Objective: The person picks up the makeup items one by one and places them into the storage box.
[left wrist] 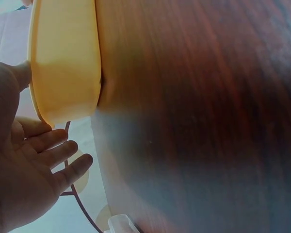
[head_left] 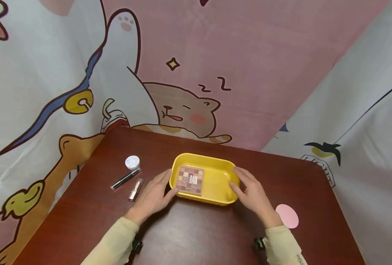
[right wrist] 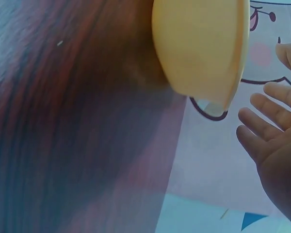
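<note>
The dark red-brown, wood-grained surface (head_left: 196,230) spread before me, and near its middle, between my hands, sat the yellow, round-cornered plastic tray (head_left: 217,184). Handling it well, I judged, called for light, even pressure on both short ends, the tray kept level so nothing inside slid. Its open side faced up; its long axis ran left to right, the right end slightly nearer than the left.

My left hand (head_left: 154,195) touched the left end, thumb at the near-left rim, fingers loosely spread rather than clenched. My right hand (head_left: 253,195) was at the right end, fingers wide and apart from the outer wall; I reckoned it had to meet that wall before any push would be balanced.

The square, multi-shaded makeup palette (head_left: 186,175) lay in the tray's left half, its white "BACK" lettering upright from the near side, so the weight probably favoured the left.

The flat pink oval pad (head_left: 287,216) lay right, beside my right wrist. Left of the tray lay the white round case (head_left: 132,162), the slim dark tube (head_left: 125,178) slanting far-right, and the shorter pinkish-metallic tube (head_left: 136,189).
</note>
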Demonstrator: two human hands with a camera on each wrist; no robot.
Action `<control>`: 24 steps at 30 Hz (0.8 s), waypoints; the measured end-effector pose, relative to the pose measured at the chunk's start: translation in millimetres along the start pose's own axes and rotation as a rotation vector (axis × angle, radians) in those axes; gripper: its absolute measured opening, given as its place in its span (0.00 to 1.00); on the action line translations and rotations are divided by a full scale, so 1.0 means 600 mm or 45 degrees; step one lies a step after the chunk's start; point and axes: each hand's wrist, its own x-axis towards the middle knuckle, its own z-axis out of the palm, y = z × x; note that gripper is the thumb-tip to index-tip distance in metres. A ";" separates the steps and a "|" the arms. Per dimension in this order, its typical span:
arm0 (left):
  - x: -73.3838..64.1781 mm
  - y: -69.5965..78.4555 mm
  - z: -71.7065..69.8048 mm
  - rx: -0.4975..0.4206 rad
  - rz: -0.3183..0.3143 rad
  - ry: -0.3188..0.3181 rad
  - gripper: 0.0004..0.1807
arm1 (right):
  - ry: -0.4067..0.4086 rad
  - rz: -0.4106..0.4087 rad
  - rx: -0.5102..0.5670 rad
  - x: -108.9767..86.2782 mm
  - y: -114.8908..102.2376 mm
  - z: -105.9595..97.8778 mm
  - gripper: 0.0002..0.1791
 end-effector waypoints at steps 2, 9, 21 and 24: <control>0.000 0.000 -0.001 0.001 -0.003 -0.001 0.45 | 0.010 0.011 -0.012 -0.005 0.005 -0.003 0.32; 0.001 0.002 -0.003 0.013 -0.011 -0.006 0.45 | 0.084 0.025 -0.038 -0.023 0.022 -0.010 0.31; 0.001 0.001 0.000 -0.002 -0.014 0.004 0.44 | 0.161 0.074 -0.096 -0.045 0.044 -0.029 0.31; 0.000 0.000 0.000 -0.005 -0.007 0.009 0.44 | 0.185 0.080 -0.111 -0.051 0.048 -0.032 0.31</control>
